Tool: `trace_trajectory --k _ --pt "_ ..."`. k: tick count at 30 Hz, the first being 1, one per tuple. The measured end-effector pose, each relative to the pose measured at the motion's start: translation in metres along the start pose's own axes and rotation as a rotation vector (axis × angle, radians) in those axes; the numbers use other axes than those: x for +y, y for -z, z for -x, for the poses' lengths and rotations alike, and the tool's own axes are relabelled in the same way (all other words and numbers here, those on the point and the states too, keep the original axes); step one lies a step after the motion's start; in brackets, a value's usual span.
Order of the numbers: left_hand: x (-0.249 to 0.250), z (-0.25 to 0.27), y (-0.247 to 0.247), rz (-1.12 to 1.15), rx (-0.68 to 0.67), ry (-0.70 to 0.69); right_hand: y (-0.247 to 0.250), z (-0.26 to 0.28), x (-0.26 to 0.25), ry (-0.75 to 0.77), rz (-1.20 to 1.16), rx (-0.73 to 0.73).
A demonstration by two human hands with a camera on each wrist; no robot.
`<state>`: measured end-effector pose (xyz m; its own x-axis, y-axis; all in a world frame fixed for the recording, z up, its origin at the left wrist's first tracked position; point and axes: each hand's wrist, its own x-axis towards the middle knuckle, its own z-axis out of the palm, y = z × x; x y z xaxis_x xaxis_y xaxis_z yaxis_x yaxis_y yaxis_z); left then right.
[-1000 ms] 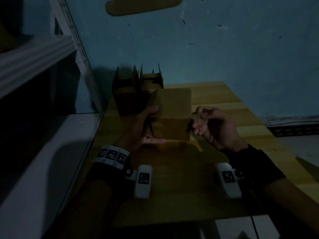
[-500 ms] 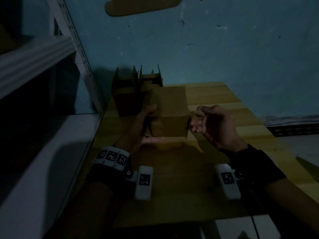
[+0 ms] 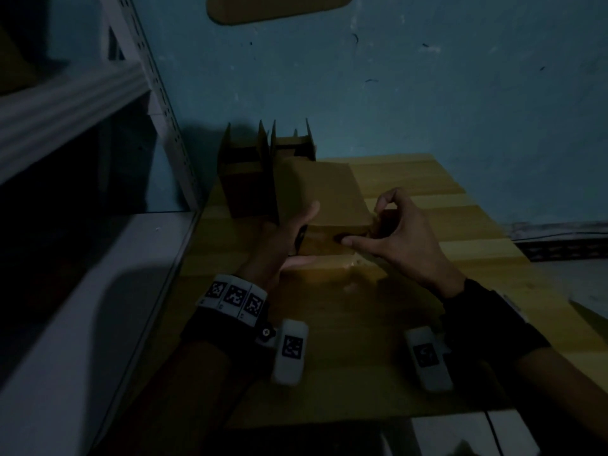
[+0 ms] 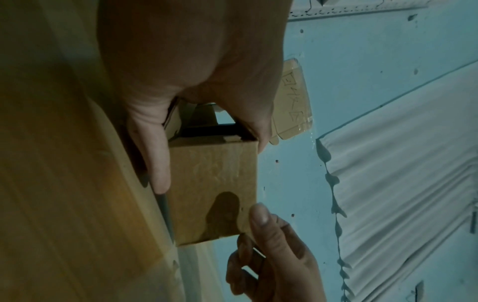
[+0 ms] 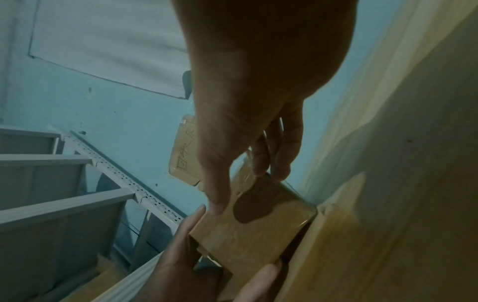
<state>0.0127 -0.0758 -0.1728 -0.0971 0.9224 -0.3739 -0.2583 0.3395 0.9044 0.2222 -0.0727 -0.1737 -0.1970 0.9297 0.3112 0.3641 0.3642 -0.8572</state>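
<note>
We note the right hand [image 5: 258,92] gripping one end of the cardboard box [image 5: 253,235], thumb on its broad face, fingers [image 5: 282,163] behind the far edge; the left hand [image 5: 181,271] holds the opposite end, close against the wooden table [image 5: 401,204]

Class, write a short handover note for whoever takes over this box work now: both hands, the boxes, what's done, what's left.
Left hand grips the cardboard box at its left end; right hand pinches its right end, thumb on the front face.
The box lies sideways, on or just above the wooden table.
Done: two open boxes stand flaps-up behind it.
Left: probably close its open left end, then stand it beside them.
</note>
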Motion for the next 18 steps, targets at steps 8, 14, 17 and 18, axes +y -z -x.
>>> trace_trajectory --k 8,14,17,18 --pt "-0.0024 0.0020 -0.0023 -0.032 -0.025 0.030 -0.0002 -0.0033 0.0038 0.061 0.186 0.085" --pt "-0.0014 0.0027 -0.0026 -0.022 -0.042 0.033 0.0021 -0.0046 0.0065 0.066 0.213 0.087" --pt "-0.0019 0.0036 -0.0021 -0.029 -0.061 0.049 0.0031 -0.0041 0.0063 0.047 0.243 0.073" --pt "-0.0021 0.0036 -0.0024 -0.030 -0.066 0.049 0.0033 -0.0039 0.0056 0.041 0.266 0.066"
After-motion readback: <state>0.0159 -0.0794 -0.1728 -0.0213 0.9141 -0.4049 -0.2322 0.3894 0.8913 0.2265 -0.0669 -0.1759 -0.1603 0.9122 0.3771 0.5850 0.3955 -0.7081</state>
